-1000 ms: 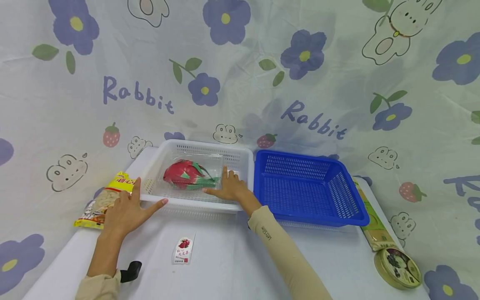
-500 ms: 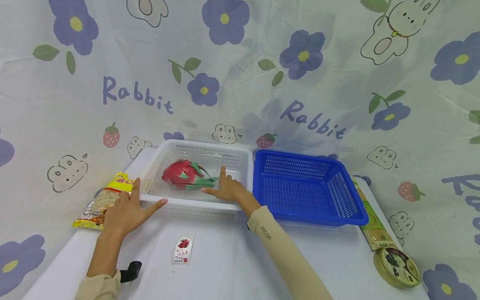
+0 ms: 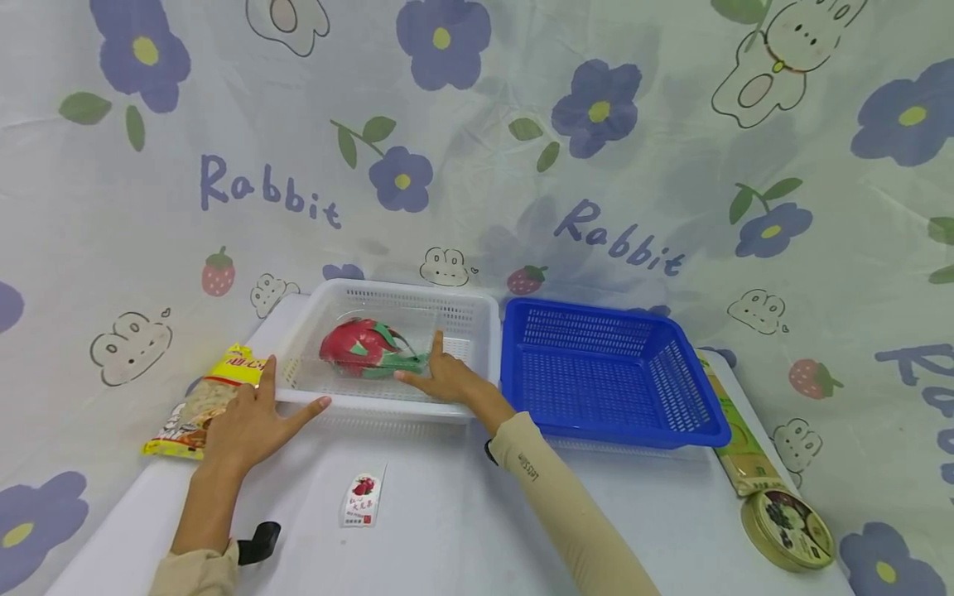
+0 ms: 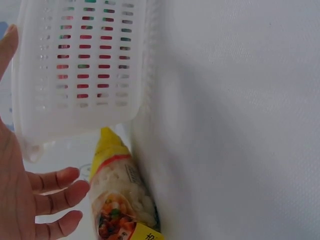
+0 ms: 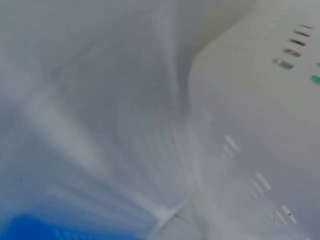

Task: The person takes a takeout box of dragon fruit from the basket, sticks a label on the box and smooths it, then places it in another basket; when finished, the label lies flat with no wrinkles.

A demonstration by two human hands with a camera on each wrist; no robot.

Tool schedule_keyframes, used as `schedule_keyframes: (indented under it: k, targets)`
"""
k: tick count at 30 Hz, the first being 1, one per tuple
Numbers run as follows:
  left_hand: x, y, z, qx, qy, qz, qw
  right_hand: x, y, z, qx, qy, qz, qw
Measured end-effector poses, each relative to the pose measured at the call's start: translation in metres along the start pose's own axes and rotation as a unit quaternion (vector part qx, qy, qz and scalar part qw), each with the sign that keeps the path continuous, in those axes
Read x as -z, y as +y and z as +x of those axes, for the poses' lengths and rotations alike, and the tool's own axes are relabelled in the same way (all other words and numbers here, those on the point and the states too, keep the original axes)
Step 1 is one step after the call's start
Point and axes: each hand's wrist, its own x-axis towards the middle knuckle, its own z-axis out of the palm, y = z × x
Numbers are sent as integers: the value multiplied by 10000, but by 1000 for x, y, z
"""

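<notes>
Resting right hand (image 3: 447, 379): fingers straight, touching clear plastic box of red-and-green dragon fruit (image 3: 367, 348) inside white perforated basket (image 3: 477, 310).
Left hand (image 3: 249, 422): fingers straight, thumb against basket's near rim.

On the bench (image 3: 447, 530), the white basket (image 3: 477, 319) sits left of the blue basket (image 3: 701, 414), the two touching; a boxed dragon fruit (image 3: 363, 348) lies in the former, a snack bag (image 3: 204, 401) just left, a label (image 3: 362, 499) before it
</notes>
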Motion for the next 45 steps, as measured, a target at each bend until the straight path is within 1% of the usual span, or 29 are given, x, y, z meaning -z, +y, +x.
schedule_keyframes:
  k: [4,7,12,16,21,26,32,37,40,45]
  targets:
    - [0,0,0,33,-17,-18,10000,1,0,0,183,-36,627,9979]
    - [1,-1,0,53,-24,-31,10000,2,-2,-1,177,-68,1029,9945]
    - [1,-2,0,46,-26,-53,10000,5,-5,-2,31,-141,1687,9856]
    - [1,-2,0,17,-7,-56,10000,8,-8,-3,-168,-154,2073,9780]
    - [2,-2,0,15,-22,-49,10000,9,-12,-2,-424,-154,2580,9651]
    - [3,-1,0,24,-61,-32,10000,8,-15,-1,-542,-157,2882,9559]
    - [2,-2,0,5,-56,-19,10000,2,-18,3,-533,-64,3350,9407]
    - [0,-2,1,-3,-90,-24,10000,-1,-21,4,-699,111,3468,9353]
    - [0,-2,2,-4,-107,-20,9999,-1,-22,4,-724,178,3584,9306]
    - [-1,-2,2,-1,-94,4,10000,-1,-20,4,-664,242,3601,9302]
